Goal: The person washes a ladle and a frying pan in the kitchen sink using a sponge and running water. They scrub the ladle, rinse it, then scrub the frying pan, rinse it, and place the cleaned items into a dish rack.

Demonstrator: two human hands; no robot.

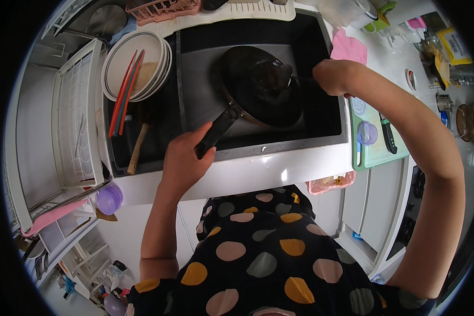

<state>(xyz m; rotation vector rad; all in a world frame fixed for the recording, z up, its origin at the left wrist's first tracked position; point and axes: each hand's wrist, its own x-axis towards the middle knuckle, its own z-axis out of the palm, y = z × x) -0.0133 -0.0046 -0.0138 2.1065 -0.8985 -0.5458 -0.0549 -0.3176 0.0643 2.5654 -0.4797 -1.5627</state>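
My left hand (187, 156) grips the black handle of a dark frying pan (256, 102), which is in or just above the right basin of the black sink (199, 87). The pan's inside shines as if wet. At the sink's right edge, my right hand (333, 77) is closed around the thin handle of a dark utensil (284, 73), probably a spatula or ladle. Its blurred head is inside the pan, and whether it touches the surface is hard to tell. The fingers of the right hand are mostly hidden behind its back.
Stacked bowls (136, 67) with red, orange and green chopsticks (129, 94) stand at the sink's left. Below them lies a wooden-handled tool (138, 150). To the right are a pink cloth (351, 45), a cutting board (373, 158) and a black-handled knife (388, 136). A white rack (79, 118) stands left.
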